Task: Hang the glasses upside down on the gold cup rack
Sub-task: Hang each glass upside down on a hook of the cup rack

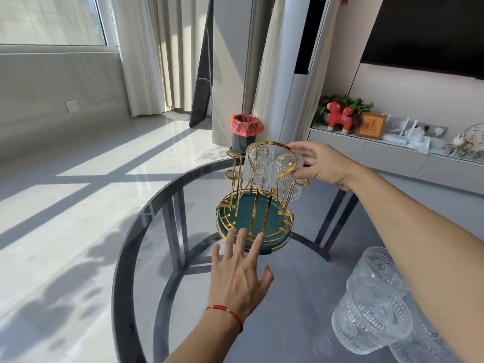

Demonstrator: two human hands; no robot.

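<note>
The gold cup rack (255, 205) with its green round tray stands on the round glass table. Two ribbed clear glasses hang upside down on it: one at the back (258, 166) and one on the right (286, 176). My right hand (322, 163) is closed around the right glass from behind. Fingers spread, my left hand (242, 268) rests with its fingertips on the tray's near rim and holds nothing. Several more embossed glasses (377, 302) stand on the table at the lower right, beside my right forearm.
The glass table's dark rim (125, 271) curves round the left and far sides. On the floor behind the rack stands a black bin with a red liner (246, 132). A low cabinet with ornaments (392, 142) runs along the right wall.
</note>
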